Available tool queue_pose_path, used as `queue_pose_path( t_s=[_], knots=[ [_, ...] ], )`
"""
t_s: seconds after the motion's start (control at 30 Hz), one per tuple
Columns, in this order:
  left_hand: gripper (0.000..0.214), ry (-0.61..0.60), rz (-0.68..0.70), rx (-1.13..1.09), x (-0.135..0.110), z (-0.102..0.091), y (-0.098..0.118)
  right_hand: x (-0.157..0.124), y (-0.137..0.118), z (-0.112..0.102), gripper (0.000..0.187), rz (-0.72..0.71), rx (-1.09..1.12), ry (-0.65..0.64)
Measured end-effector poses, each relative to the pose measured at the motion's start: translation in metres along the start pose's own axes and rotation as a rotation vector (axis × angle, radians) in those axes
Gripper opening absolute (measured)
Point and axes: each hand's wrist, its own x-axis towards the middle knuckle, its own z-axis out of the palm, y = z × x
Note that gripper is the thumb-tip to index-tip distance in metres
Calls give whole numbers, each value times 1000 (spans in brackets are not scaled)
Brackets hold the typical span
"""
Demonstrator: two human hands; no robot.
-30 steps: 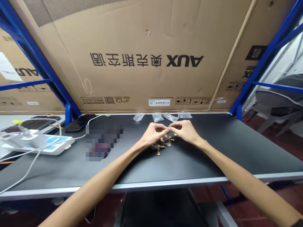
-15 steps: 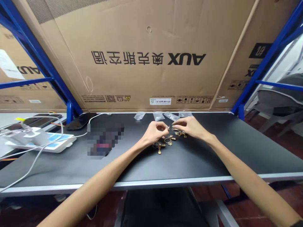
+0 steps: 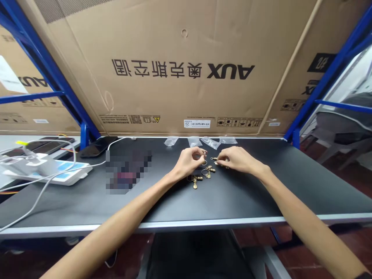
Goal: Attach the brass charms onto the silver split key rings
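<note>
My left hand [image 3: 190, 161] is closed in a pinch on a small silver key ring [image 3: 205, 162], which pokes out past the fingertips. A short gap to the right, my right hand [image 3: 234, 159] pinches a brass-coloured pendant [image 3: 214, 158] whose small end loop points toward the left hand. Most of that pendant is covered by the fingers. Below and between the hands, a keychain with brass charms [image 3: 208, 171] lies on the black tabletop [image 3: 232, 197]. Another keychain with brass charms [image 3: 195, 182] rests nearer me, its ring partly under the left hand.
Several clear plastic bags [image 3: 210, 143] lie along the table's back edge, before a large cardboard box [image 3: 180, 97]. At left are a white power strip [image 3: 72, 172] with cables, a black phone [image 3: 99, 147] and a blurred-out item [image 3: 128, 174]. Blue posts [image 3: 328, 81] flank the table.
My right hand has closed around the brass pendants that lay under its fingers, drawing slightly right. The left hand keeps its pinch, with more of the ring showing.
</note>
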Motion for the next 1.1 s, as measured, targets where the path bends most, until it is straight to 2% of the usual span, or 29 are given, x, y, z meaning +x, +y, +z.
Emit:
queue_pose_path(
  t_s=[0.23,0.4,0.63,0.8,0.93,1.1],
  knots=[
    [6,-35,80,14,-4,3,10,4,-16,4,24,-23,39,160],
    [5,-53,112,22,-6,5,12,3,-19,11,22,-65,21,185],
    [5,-43,9,-15,-5,4,8,1,-22,18,26,-152,-86,133],
    [11,5,-58,-51,-1,2,6,0,-15,6,30,-124,-148,114],
    [11,21,-70,-48,1,-2,3,-1,2,-5,21,-73,-167,88],
    [10,11,-61,-32,2,-3,-3,1,15,5,12,-89,-113,12]
  ],
)
